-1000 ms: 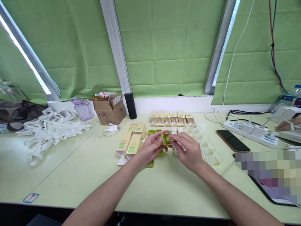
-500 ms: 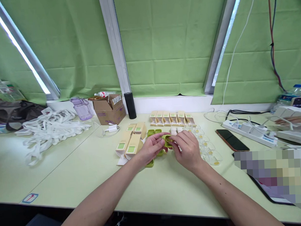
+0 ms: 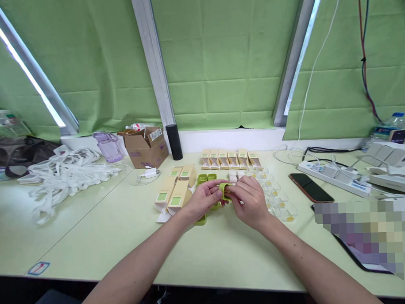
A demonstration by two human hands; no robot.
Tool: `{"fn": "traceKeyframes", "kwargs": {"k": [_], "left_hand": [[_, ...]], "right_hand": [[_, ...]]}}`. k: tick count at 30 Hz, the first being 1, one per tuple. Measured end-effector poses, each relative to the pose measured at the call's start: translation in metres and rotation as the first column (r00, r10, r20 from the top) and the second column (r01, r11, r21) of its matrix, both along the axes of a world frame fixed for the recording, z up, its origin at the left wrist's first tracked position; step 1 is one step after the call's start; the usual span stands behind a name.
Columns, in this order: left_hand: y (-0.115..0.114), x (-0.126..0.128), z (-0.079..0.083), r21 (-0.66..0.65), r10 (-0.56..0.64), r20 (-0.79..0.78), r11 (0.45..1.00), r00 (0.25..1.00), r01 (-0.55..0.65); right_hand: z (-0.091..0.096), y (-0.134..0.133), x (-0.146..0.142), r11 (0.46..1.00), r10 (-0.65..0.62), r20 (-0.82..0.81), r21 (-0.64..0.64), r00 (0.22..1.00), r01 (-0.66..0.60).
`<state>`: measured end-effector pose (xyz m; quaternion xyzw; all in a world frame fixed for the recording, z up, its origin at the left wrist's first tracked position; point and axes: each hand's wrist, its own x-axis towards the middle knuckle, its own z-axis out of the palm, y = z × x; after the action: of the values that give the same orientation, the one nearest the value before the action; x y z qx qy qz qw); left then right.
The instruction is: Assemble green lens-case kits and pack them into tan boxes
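Observation:
In the head view my left hand grips a small olive-green square case between thumb and fingers, its open side turned to the right. My right hand is closed at that opening, thumb and fingertips pressed into the case; what lies under the fingertips is hidden. More green cases lie on the table behind and below my left hand, partly covered by it. Just beyond my right hand are small white pieces. Clear plastic pieces with yellow round spots spread out to its right.
Cream cartons with open flaps lie left of my hands; a row of similar cartons lies behind. A cardboard box, a black cylinder and white straps are farther left. A phone and power strip lie right.
My right fingertips have gone deeper into the green case, covering more of its opening. A person's hand at the far right edge is out of view now.

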<state>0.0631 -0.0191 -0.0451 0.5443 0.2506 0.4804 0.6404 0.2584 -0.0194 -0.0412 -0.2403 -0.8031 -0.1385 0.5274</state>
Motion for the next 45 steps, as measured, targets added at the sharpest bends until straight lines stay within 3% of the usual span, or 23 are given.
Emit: {"fn": "traceKeyframes", "kwargs": {"k": [6, 13, 17, 21, 27, 34, 45], "left_hand": [[0.001, 0.0, 0.0, -0.005, 0.01, -0.021, 1.0, 1.0, -0.01], [0.003, -0.001, -0.001, 0.041, 0.087, -0.026, 0.995, 0.996, -0.086], [0.0, -0.001, 0.008, 0.079, 0.235, 0.014, 0.969, 0.972, -0.236], [-0.005, 0.002, 0.015, 0.132, 0.365, -0.011, 0.923, 0.931, -0.361], [-0.011, 0.009, 0.01, 0.222, 0.362, -0.082, 0.915, 0.928, -0.337], [-0.017, 0.006, 0.012, 0.5, 0.549, -0.235, 0.776, 0.802, -0.384], [-0.019, 0.008, 0.015, 0.479, 0.543, -0.271, 0.792, 0.795, -0.378]], "right_hand": [[-0.003, 0.002, 0.001, 0.999, 0.026, -0.017, -0.025, 1.0, -0.026], [-0.003, 0.008, 0.01, 0.998, 0.053, 0.071, 0.012, 0.996, -0.054], [-0.001, 0.006, 0.011, 0.99, 0.137, -0.009, 0.021, 0.991, -0.136], [-0.004, 0.002, 0.004, 0.992, 0.102, -0.049, -0.071, 0.994, -0.106], [-0.012, 0.002, -0.004, 0.989, 0.078, -0.041, -0.12, 0.996, -0.082], [-0.014, 0.004, -0.002, 0.989, 0.058, -0.115, -0.128, 0.992, -0.073], [-0.017, 0.005, -0.003, 0.993, 0.071, -0.091, -0.088, 0.993, -0.079]]}}
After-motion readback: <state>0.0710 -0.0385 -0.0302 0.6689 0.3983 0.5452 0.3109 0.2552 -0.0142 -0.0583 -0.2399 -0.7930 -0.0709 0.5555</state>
